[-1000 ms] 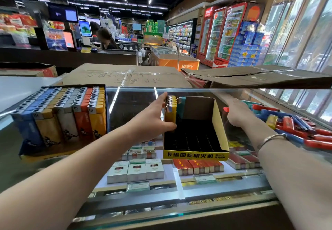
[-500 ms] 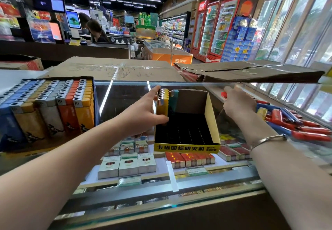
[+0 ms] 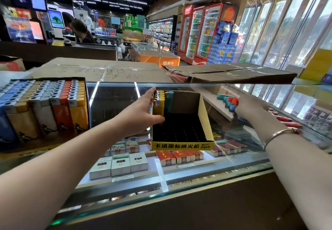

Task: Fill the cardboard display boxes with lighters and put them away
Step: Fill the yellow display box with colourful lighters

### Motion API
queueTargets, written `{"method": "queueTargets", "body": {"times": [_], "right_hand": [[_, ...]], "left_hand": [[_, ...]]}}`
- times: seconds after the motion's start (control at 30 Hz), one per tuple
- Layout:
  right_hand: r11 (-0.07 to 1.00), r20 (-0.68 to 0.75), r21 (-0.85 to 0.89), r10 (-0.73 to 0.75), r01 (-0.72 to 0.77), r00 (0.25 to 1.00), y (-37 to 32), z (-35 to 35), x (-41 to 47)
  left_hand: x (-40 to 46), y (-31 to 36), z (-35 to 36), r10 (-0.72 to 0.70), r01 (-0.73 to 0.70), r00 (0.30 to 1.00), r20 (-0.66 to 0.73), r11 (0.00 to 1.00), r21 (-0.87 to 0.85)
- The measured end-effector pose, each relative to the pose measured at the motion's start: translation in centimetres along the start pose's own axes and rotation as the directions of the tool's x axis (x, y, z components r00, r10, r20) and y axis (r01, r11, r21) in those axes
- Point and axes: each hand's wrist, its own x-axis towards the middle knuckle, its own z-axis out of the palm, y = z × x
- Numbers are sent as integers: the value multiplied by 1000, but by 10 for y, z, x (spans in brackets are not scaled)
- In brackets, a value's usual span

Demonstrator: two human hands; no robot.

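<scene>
1. box [image 3: 206, 122], a yellow cardboard display box with black lettering on its front lip, stands on the glass counter [image 3: 115, 104] in the middle of the head view, its black slotted floor mostly bare.
2. yellow lighters [image 3: 159, 102] stand in a row against the box's left wall, with a teal lighter [image 3: 168, 100] just beside them on the right.
3. left hand [image 3: 142, 111] grips the box's left wall: the thumb curls inside against the yellow lighters, the fingers lie along the outside.
4. right hand [image 3: 249, 107] reaches to the right of the box, apart from it, and its fingers close on a bunch of loose lighters [image 3: 231, 102], red and blue; a bracelet [image 3: 276, 136] sits on that wrist.
5. more loose lighters, a pile [image 3: 285, 120] of red and blue ones, lie on the counter beyond the right hand.
6. full box [image 3: 45, 107] stands at the left of the counter, well apart from the yellow one, packed with rows of blue, tan, grey, orange and yellow lighters.
7. cigarette packs [image 3: 120, 165] lie in rows under the glass, below the box.
8. flat cardboard [image 3: 100, 71] lies past the counter's far edge; drink fridges [image 3: 199, 34] stand at the back right, and a person [image 3: 80, 32] is at a till at the back left.
</scene>
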Motion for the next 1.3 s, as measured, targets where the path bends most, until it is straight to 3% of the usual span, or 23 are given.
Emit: {"method": "queueTargets", "body": {"times": [0.2, 0.37, 0.47, 0.67, 1.03, 1.2, 1.3], "right_hand": [[992, 58, 120, -55, 48, 997, -2, 3, -7], [964, -123, 263, -4, 36, 992, 11, 0, -5], [976, -158, 215, 54, -19, 986, 21, -9, 0], [998, 8, 58, 18, -19, 1000, 30, -4, 1], [998, -10, 47, 52, -52, 999, 24, 9, 3], [980, -113, 198, -10, 32, 994, 14, 10, 1], [845, -199, 494, -119, 205, 973, -7, -7, -6]], "left_hand": [[-1, 3, 0, 5, -5, 1000, 7, 1000, 12], [-2, 3, 0, 10, -9, 1000, -3, 999, 39], [-2, 2, 0, 11, -11, 1000, -4, 999, 38], [-3, 3, -1, 0, 0, 1000, 18, 1000, 7], [-3, 3, -12, -35, 36, 993, 112, 999, -4], [-2, 3, -20, -67, 66, 987, 148, 998, 12], [-3, 4, -24, -74, 75, 982, 176, 997, -1]]}}
